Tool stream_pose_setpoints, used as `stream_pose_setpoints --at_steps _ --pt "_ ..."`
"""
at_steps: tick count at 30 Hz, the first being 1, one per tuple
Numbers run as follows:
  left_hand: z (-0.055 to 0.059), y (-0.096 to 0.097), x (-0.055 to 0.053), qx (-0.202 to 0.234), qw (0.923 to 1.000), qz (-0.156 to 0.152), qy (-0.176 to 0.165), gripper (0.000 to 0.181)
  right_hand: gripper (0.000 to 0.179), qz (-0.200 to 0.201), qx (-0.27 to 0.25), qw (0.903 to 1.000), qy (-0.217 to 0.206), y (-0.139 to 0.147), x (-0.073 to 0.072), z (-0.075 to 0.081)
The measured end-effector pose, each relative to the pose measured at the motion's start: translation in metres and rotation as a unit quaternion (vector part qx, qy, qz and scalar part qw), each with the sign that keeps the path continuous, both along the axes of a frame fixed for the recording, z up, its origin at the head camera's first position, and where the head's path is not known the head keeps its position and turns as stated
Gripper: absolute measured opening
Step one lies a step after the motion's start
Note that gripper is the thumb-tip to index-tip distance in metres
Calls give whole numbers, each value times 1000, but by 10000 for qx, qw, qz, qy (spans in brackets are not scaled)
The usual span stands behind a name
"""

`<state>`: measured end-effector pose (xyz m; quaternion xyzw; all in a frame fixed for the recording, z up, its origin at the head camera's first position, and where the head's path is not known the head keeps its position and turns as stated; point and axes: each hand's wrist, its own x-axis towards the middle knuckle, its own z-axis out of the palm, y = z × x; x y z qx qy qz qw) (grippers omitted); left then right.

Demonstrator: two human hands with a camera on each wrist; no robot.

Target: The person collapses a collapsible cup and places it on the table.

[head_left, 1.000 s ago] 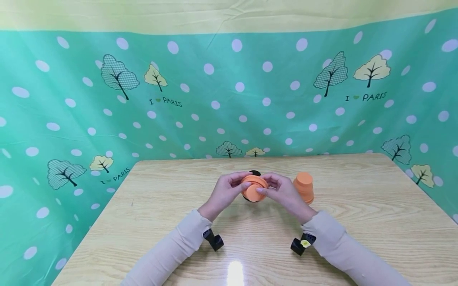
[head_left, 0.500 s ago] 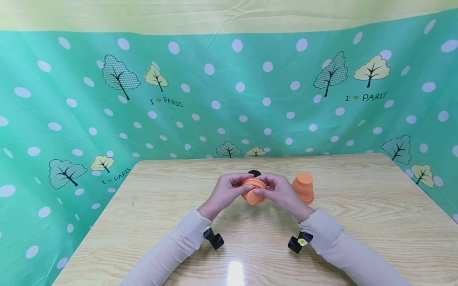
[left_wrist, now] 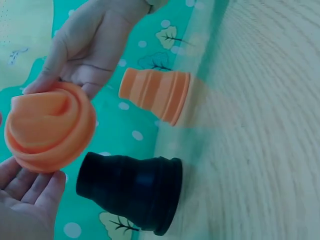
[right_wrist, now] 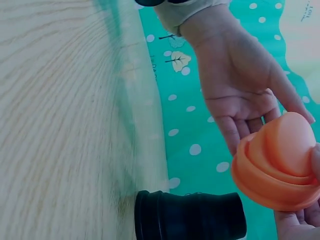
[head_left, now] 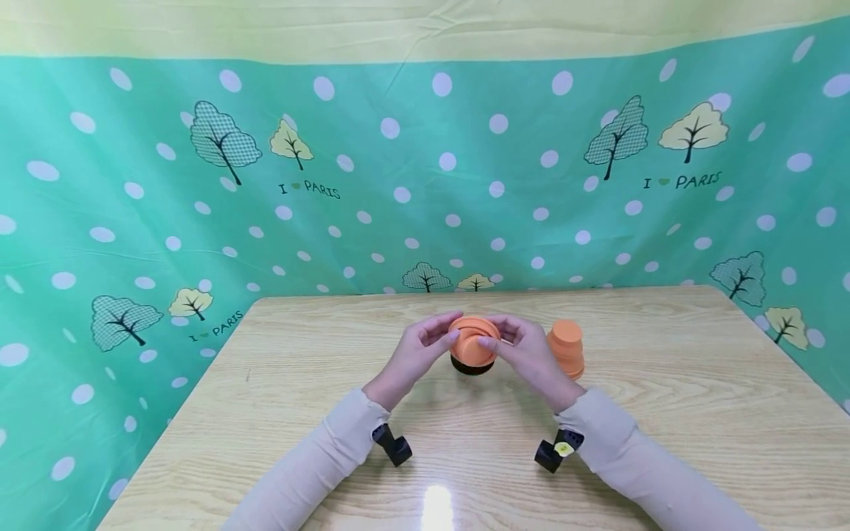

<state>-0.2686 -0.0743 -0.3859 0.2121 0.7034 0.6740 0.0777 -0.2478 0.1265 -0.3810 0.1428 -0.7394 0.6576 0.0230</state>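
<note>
In the head view, the left hand (head_left: 413, 355) and the right hand (head_left: 530, 357) grasp a squashed orange cup (head_left: 472, 346) between thumbs and fingers, above a black cup (head_left: 472, 368). A stepped orange cup (head_left: 567, 349) stands to their right on the wooden table (head_left: 319, 354). In the left wrist view, the squashed orange cup has its narrow end askew among the folds, well off the table. In the right wrist view, both hands grip it from opposite sides, apart from the black cup

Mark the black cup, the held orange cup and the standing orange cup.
Black cup (left_wrist: 131, 191), left wrist view, side wall.
Held orange cup (left_wrist: 50, 127), left wrist view, folded body.
Standing orange cup (head_left: 567, 352), head view, side wall.
</note>
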Motion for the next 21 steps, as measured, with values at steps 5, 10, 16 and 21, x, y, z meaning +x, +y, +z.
stream_pose_setpoints --at_steps 5,10,16,21 --pt "0 2 2 145 9997 -134 -143 43 40 32 -275 9995 -134 1 0 1" --pt "-1 4 1 207 9997 -10 -103 38 39 32 -293 9995 -137 0 -1 1" --pt "-3 5 0 195 9997 129 0 32 37 63 -353 9993 -106 -2 0 1" --pt "-4 5 0 220 9994 256 119 29 36 -42 -290 9995 -84 -5 1 0"
